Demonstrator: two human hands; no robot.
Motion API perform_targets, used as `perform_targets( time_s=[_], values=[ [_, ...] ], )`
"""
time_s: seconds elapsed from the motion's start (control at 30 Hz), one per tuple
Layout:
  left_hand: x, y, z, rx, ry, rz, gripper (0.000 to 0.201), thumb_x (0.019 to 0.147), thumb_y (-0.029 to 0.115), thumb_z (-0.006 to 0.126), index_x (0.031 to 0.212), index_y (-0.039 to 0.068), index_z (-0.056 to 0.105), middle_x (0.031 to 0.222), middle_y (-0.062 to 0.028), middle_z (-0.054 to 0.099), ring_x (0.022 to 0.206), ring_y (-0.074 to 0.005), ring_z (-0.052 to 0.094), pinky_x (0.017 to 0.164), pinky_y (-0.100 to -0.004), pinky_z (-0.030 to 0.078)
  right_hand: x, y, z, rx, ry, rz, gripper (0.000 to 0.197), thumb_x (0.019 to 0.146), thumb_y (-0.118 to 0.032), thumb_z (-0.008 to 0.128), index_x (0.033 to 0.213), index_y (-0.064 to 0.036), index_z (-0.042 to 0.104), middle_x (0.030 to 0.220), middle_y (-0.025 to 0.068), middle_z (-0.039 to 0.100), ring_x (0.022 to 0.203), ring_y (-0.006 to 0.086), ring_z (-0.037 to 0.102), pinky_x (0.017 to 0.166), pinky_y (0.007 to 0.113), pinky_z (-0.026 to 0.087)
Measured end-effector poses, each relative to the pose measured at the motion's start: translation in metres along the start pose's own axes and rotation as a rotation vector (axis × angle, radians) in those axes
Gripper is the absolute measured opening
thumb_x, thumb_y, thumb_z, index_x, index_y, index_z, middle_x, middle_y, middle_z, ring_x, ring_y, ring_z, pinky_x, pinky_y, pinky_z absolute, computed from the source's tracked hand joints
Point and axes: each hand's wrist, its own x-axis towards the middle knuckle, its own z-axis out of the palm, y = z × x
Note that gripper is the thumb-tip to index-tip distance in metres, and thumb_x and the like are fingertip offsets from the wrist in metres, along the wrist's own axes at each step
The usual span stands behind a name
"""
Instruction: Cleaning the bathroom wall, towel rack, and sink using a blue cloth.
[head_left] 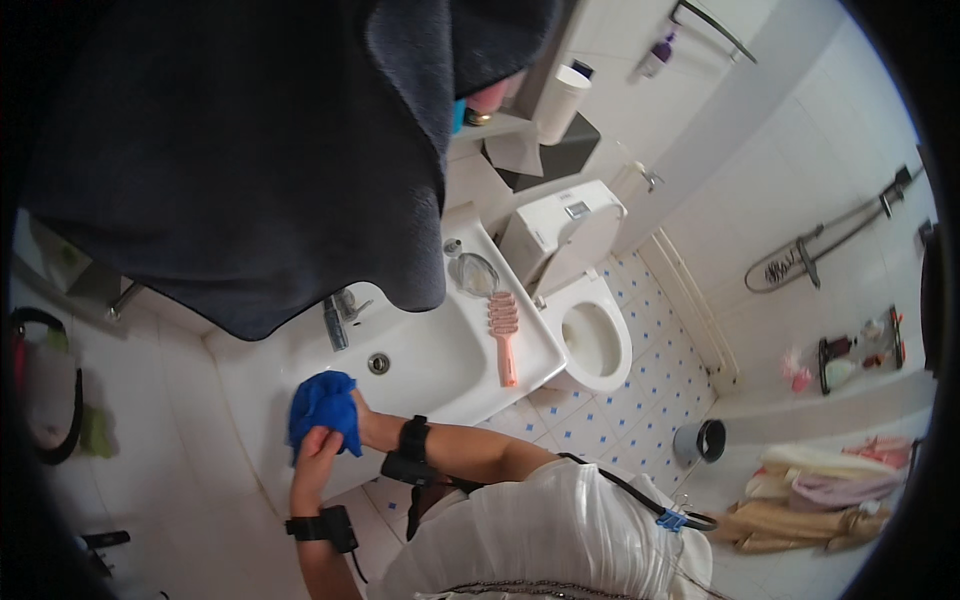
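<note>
A crumpled blue cloth (325, 400) is bunched between my hands over the left end of the white sink (425, 365). My left hand (317, 447) pinches its lower edge, fingers closed on the fabric. From the right, my right hand (368, 425) holds the cloth's side; most of its fingers are hidden behind the folds. Just beyond the cloth stand the metal faucet (338, 325) and the round drain (378, 363). A pink hairbrush (505, 340) lies on the sink's right rim, beside a clear oval dish (477, 274).
A large dark grey towel (250, 150) hangs in front, covering much of the upper left. Right of the sink is a toilet (592, 345) with its lid raised. A small bin (700, 440) stands on the blue-dotted tiles. Clothes (810, 500) hang at the lower right.
</note>
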Motion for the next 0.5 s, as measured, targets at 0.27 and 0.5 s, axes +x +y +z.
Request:
perform_targets(
  time_s=[0.27,0.5],
  values=[
    [0.034,0.013,0.082,0.093,-0.483,-0.085,0.032,0.096,0.007,0.056,0.126,-0.001,0.05,0.115,-0.0074,0.062,0.105,-0.0144,0.057,0.093,-0.0276,0.045,-0.104,-0.042,-0.023,-0.361,0.165,-0.539,0.007,0.081,-0.002,0.063,0.087,-0.004,0.061,0.079,0.0114,0.061,0.074,0.0269,0.064,0.064,0.04,0.055],
    [0.038,0.074,0.153,0.456,-0.565,-0.204,0.02,0.093,0.007,0.061,0.111,-0.002,0.064,0.106,-0.0064,0.066,0.107,-0.0138,0.058,0.094,-0.0283,0.046,-0.192,-0.09,0.011,-1.183,0.003,-0.714,0.009,0.087,-0.014,0.062,0.091,-0.0058,0.064,0.086,0.0102,0.065,0.071,0.02,0.063,0.06,0.034,0.052]
  ],
)
